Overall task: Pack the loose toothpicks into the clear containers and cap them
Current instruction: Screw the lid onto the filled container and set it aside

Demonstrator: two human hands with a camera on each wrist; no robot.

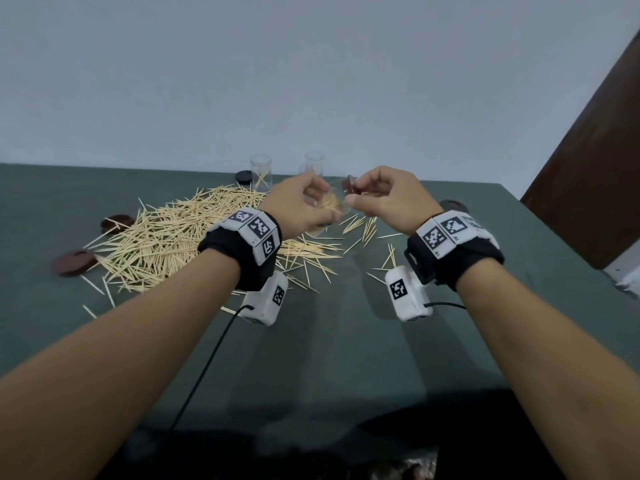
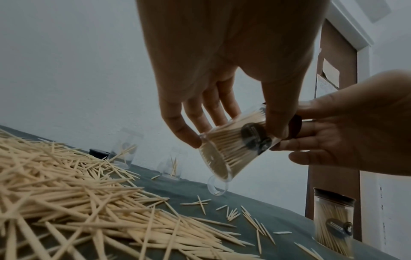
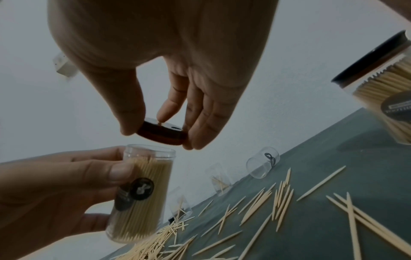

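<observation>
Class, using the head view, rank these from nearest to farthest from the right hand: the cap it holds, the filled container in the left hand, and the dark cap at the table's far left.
1. Cap: in the right hand's own grip.
2. Filled container: just left, held by the left hand.
3. Far-left cap: beyond the toothpick pile.
</observation>
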